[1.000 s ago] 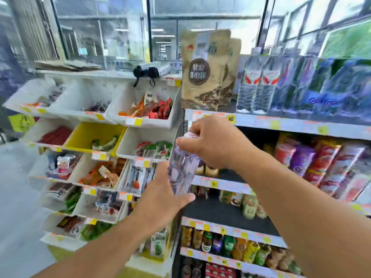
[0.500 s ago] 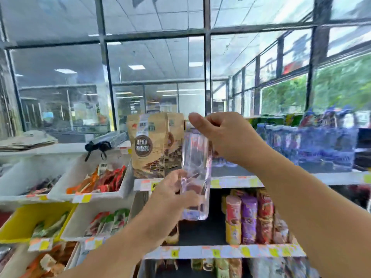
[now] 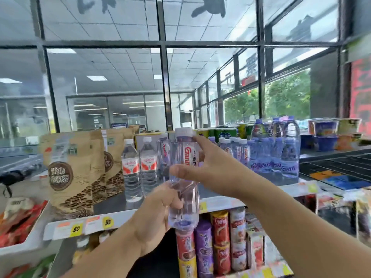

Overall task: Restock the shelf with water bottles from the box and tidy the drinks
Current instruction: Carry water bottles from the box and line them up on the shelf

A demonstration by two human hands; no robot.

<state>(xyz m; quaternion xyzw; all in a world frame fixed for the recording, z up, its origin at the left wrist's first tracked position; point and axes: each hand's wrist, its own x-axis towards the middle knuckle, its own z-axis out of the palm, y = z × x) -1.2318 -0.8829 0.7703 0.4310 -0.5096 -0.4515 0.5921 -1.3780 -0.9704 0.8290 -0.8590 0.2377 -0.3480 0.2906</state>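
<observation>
Head view: the water bottle (image 3: 185,177) is standing upright, long axis vertical, just in front of the top shelf (image 3: 140,214) edge. The left hand (image 3: 154,215) is gripping its lower body; the right hand (image 3: 208,169) is holding the labelled upper part, thumb in front and fingers behind, and is lying nearer the shelved bottles (image 3: 267,155) beyond. The label is reading "Gant…", partly covered. The brown pouches (image 3: 70,173) are bearing Chinese characters; yellow price tags (image 3: 76,229) are showing "50".
</observation>
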